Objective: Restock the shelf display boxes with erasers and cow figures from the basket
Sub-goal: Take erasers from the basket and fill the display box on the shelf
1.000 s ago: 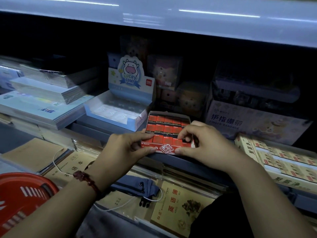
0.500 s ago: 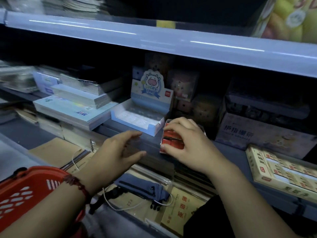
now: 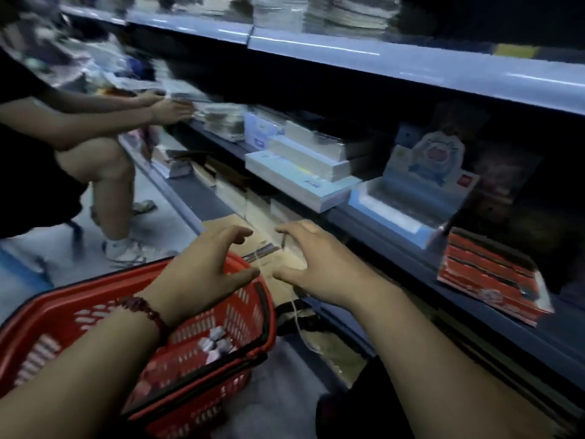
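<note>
A red plastic basket (image 3: pixel 79 299) stands at the lower left with several small pale wrapped items (image 3: pixel 217 342) in its bottom. My left hand (image 3: pixel 202 270) hovers over the basket's far rim, fingers spread, holding nothing. My right hand (image 3: pixel 319 267) is just right of it, also spread and empty. The red eraser display box (image 3: pixel 487 274) sits on the shelf edge at the right, full of red erasers. Behind it to the left stands the blue cow display box (image 3: pixel 408 201), its tray looking bare.
Another person (image 3: pixel 41 147) crouches at the left, both hands on the same shelf. Stacks of notebooks (image 3: pixel 304 172) lie left of the cow box. Brown booklets (image 3: pixel 275 264) and a dark pouch with a white cord fill the lower ledge under my hands.
Both hands have left the eraser box and swung left and down to the basket. The view has turned left, bringing the basket and the crouching person into sight.
</note>
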Available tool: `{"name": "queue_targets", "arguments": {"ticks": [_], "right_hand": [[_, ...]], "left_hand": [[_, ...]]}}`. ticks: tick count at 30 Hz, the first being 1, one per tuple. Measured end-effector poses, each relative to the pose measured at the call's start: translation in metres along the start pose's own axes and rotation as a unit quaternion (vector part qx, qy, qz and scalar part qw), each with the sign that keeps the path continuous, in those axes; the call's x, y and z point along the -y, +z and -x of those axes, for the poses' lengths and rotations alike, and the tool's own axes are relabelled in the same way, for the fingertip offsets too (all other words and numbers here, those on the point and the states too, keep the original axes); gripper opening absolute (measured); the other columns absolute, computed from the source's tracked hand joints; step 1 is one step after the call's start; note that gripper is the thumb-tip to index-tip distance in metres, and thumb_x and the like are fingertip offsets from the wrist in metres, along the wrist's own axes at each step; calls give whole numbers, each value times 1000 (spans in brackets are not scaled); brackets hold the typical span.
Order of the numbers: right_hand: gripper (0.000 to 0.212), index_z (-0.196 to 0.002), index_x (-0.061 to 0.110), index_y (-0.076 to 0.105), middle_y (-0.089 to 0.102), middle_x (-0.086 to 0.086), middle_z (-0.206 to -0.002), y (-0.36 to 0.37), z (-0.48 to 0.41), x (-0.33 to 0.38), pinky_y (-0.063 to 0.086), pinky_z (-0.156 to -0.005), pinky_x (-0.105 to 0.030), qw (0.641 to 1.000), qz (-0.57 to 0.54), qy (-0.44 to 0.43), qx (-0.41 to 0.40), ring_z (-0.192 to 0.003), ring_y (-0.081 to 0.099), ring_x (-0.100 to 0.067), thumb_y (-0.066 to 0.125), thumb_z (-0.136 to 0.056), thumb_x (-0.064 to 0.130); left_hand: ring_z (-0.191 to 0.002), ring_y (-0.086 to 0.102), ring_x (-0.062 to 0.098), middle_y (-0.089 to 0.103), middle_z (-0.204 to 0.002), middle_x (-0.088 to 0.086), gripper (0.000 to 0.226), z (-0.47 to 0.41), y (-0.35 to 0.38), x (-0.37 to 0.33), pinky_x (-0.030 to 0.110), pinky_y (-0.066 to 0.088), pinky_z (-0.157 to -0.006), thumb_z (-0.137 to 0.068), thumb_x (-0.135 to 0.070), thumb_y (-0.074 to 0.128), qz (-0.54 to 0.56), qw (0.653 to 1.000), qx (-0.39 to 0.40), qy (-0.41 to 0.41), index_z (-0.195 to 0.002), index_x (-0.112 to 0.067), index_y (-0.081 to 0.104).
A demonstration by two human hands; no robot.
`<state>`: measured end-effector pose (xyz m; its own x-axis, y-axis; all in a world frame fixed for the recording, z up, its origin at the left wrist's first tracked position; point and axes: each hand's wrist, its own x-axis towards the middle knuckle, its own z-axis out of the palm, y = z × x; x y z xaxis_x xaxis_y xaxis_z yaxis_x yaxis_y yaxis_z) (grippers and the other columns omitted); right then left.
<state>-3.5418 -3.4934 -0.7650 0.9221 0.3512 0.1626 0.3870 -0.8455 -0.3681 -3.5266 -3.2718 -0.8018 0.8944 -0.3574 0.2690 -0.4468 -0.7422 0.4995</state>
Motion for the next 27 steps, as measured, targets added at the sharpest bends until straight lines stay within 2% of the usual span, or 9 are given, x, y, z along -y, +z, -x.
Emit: {"name": "queue_targets", "arguments": {"ticks": [5,8,13,16,21,24,27], "right_hand": [[67,-142,30,47,50,3,-140,63,-30,26,40,-107,-31,993,21,-64,95,-129,49,-16,75,-83,46],[68,-143,28,47,48,3,-144,108,-47,31,40,-111,-33,980,37,-99,167,-131,48,-14,75,-84,45],[72,-144,21,46,49,-4,-141,196,-96,24,40,-109,-35,939,95,-139,301,-129,51,-22,78,-83,41],[78,-145,20,44,49,-7,-137,254,-128,29,44,-105,-36,904,124,-168,373,-126,52,-27,81,-80,41],[87,-148,21,38,45,-6,-139,342,-160,41,44,-102,-33,852,125,-214,461,-127,50,-27,84,-77,40],[98,-153,21,30,43,-8,-141,398,-171,41,43,-99,-32,820,133,-234,505,-127,51,-29,86,-74,40],[108,-158,20,18,28,-9,-156,447,-175,38,43,-103,-33,796,142,-253,531,-134,46,-29,85,-76,40]], "left_hand": [[-122,57,15,61,-135,-1,65,61,-17,64,31,46,-103,-86,-47,77,-37,996,1,-81,-141,-22,53],[-123,58,15,62,-135,-1,65,91,-15,102,29,45,-105,-85,-45,79,-44,991,24,-124,-140,-22,55],[-123,58,19,61,-134,0,66,107,17,179,33,45,-105,-84,-45,79,-75,971,156,-162,-141,-23,54],[-128,54,25,56,-140,5,74,102,39,228,37,45,-106,-83,-47,79,-120,935,269,-197,-146,-23,47],[-143,37,38,34,-158,14,104,95,99,309,46,38,-116,-78,-51,83,-213,827,452,-256,-159,-24,23],[-153,17,43,12,-167,19,118,100,137,345,55,29,-120,-75,-48,86,-213,788,503,-284,-163,-27,9],[-154,9,44,2,-167,22,124,102,166,368,58,25,-120,-75,-46,87,-199,777,516,-301,-163,-25,2]]}}
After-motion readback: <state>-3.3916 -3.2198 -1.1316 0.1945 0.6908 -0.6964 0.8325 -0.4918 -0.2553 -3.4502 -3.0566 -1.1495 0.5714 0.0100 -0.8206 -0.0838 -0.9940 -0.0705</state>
